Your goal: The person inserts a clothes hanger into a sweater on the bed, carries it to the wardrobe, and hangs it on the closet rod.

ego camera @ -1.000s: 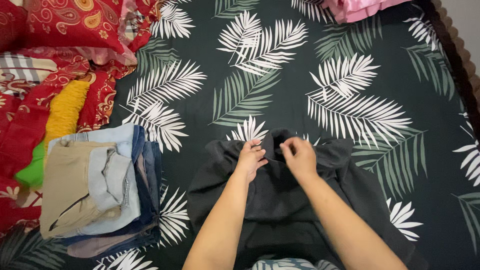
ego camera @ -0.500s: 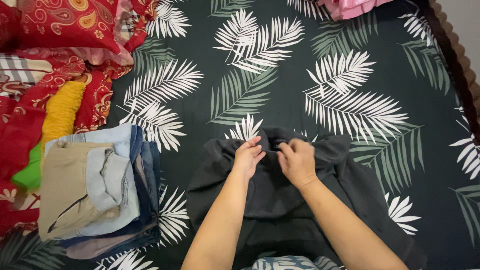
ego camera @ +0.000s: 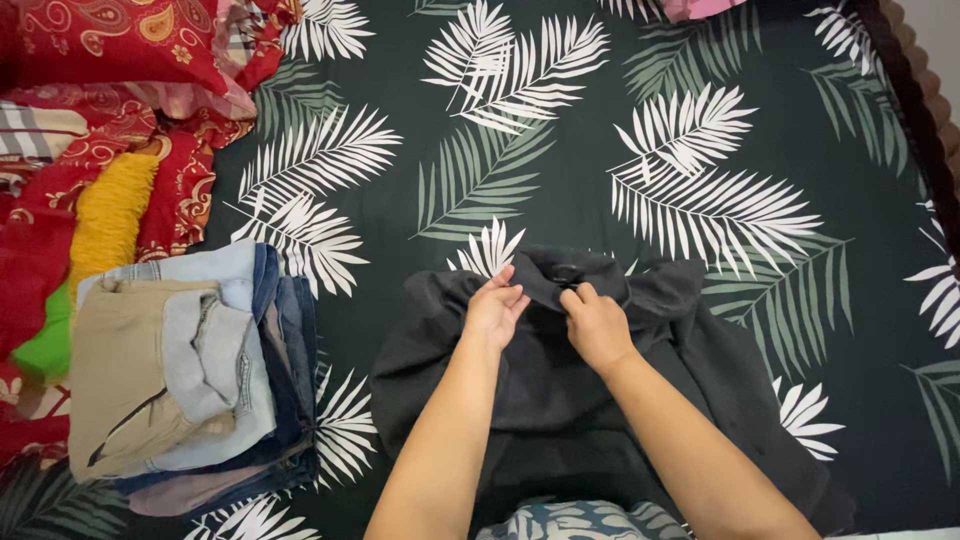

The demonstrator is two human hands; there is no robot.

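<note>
My left hand (ego camera: 495, 312) and right hand (ego camera: 597, 325) pinch the dark shirt (ego camera: 560, 420) at 12 o'clock; I should hold both sides even.

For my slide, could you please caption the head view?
Both hands, left and right, pinch a dark garment's top edge on a leaf-print bedsheet.

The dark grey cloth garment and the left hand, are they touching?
Touching. The head view shows the left hand pinching the top edge of the dark grey cloth garment.
</note>
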